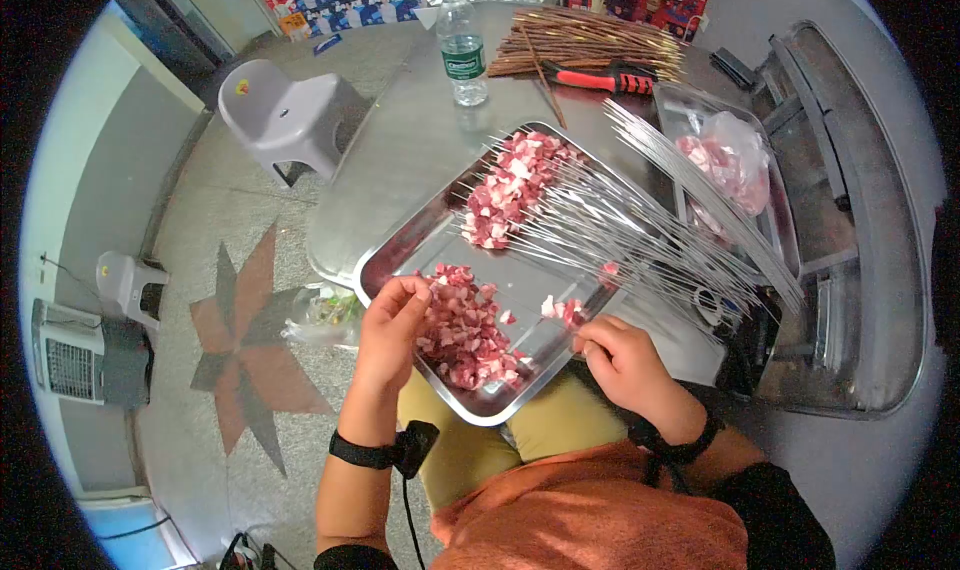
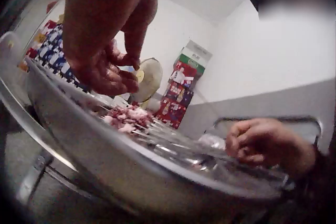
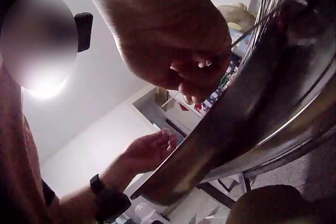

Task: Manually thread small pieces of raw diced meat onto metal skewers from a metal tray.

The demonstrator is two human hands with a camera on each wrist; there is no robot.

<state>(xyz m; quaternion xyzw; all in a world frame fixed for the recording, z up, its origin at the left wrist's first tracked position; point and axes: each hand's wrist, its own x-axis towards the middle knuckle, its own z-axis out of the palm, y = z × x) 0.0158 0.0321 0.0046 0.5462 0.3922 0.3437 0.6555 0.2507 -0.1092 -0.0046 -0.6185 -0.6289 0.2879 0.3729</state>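
Over the heap of diced raw meat [image 1: 465, 330] in the near left of a metal tray [image 1: 450, 232], my left hand [image 1: 393, 320] is raised. Its thumb and fingers come together, and a reddish bit of meat [image 2: 108, 69] shows among them in the left wrist view. My right hand [image 1: 628, 365] grips a thin metal skewer [image 3: 245, 34] at the tray's near right edge. Pink and white meat pieces [image 1: 563, 311] sit beside its fingertips, over the tray. Farther back, several loaded skewers [image 1: 510, 190] lie with their meat ends in the tray.
Bare metal skewers [image 1: 715, 205] lean across a second tray [image 1: 790, 225] with bagged meat [image 1: 735, 160]. Behind are a water bottle [image 1: 463, 55], brown sticks [image 1: 590, 45] and a red-and-black handled tool [image 1: 600, 78]. A grey plastic chair [image 1: 290, 115] stands left of the table.
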